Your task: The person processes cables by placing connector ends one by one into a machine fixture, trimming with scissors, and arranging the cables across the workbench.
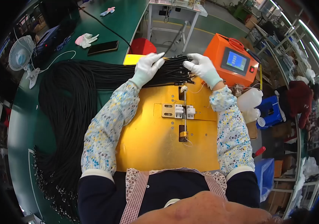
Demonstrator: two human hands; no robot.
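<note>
Both hands wear white gloves. A thick bundle of black cables lies across the back of the yellow metal plate and loops down over the green table. My left hand is over the bundle, its fingers closed on a black cable that rises up and to the right. My right hand is at the bundle's right end, thumb and fingers pinched together by the cable ends; what they hold is too small to name. Nearer me, a small fixture with white blocks and a metal rod sits on the plate.
An orange machine with a screen stands at the back right, beside white plastic bottles. At the left are a small fan, a phone and a loose glove. A person is at the far right.
</note>
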